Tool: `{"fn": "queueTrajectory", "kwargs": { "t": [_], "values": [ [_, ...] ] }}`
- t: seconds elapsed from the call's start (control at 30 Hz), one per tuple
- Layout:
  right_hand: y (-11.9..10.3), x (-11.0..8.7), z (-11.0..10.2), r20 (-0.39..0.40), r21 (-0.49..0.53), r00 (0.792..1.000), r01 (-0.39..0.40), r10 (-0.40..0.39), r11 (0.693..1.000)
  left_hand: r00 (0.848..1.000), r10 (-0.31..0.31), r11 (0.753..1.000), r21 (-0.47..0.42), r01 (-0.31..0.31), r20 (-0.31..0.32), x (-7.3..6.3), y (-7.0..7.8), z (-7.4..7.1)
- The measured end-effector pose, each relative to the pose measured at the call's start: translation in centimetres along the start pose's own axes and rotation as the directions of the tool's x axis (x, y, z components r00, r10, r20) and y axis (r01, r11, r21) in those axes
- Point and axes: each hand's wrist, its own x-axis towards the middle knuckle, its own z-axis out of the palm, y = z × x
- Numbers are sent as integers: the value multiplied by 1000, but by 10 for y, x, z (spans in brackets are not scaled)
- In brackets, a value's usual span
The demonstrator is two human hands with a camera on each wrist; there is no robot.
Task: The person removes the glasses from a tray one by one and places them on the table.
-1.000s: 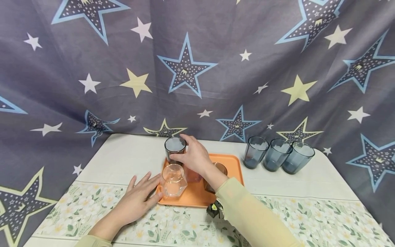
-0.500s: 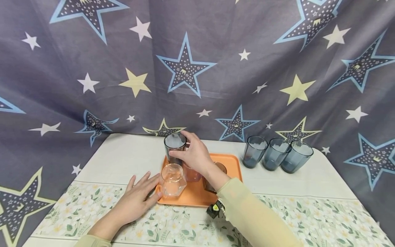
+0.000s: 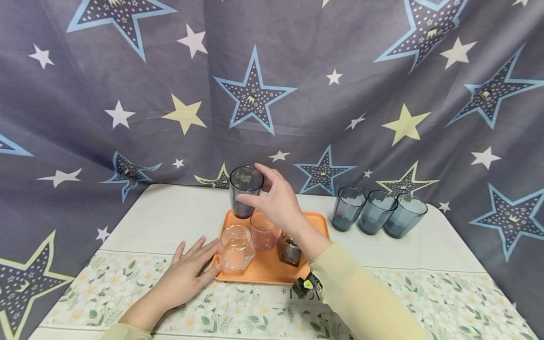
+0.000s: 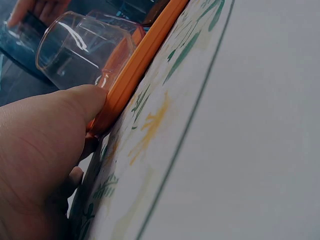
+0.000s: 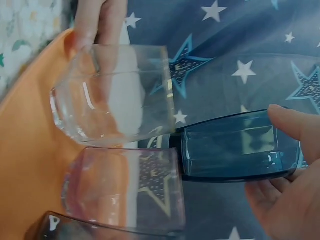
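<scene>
Thumb and fingers of my right hand [image 3: 280, 203] grip a dark blue-grey drinking glass [image 3: 244, 196], held upright over the back left of the orange tray [image 3: 265, 274]. In the right wrist view this glass [image 5: 235, 147] stands beyond the others. My left hand [image 3: 187, 274] lies at the tray's left edge with fingers spread. Its thumb [image 4: 90, 100] touches the rim in the left wrist view. On the tray are a clear faceted glass [image 3: 236, 255] nearest that hand, a pinkish glass [image 3: 264, 236] and a brown glass [image 3: 290, 252], partly hidden by the right wrist.
Three blue-grey glasses [image 3: 376, 215] stand close in a row on the table, right of the tray. A star-patterned curtain [image 3: 272, 113] hangs behind the table. The tablecloth [image 3: 425, 293] is white with a floral band in front.
My right hand has raised the blue-grey glass from the tray's back left corner, bringing the pinkish and brown glasses into fuller view. The left hand has stayed put.
</scene>
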Motion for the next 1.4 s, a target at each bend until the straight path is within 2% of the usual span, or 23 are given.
{"fn": "queueTrajectory", "kwargs": {
  "t": [0.17,0.47,0.77,1.1,1.4],
  "values": [
    [-12,-9,-17,-4,79,999,-31,32,996,1000,-11,1000,-10,11,10,1,-1,1],
    [-16,-26,-57,-30,102,1000,5,-2,995,1000,-20,1000,3,20,9,-2,-2,3],
    [-8,-52,-105,-70,38,994,-78,81,996,1000,-18,1000,10,17,8,-3,-2,3],
    [12,-87,-149,-131,-84,987,-110,99,990,1000,-6,1000,5,6,6,-1,-1,4],
    [19,-114,-186,-167,-115,976,-162,142,980,1000,-3,1000,-3,3,9,1,0,1]
  ]
}}
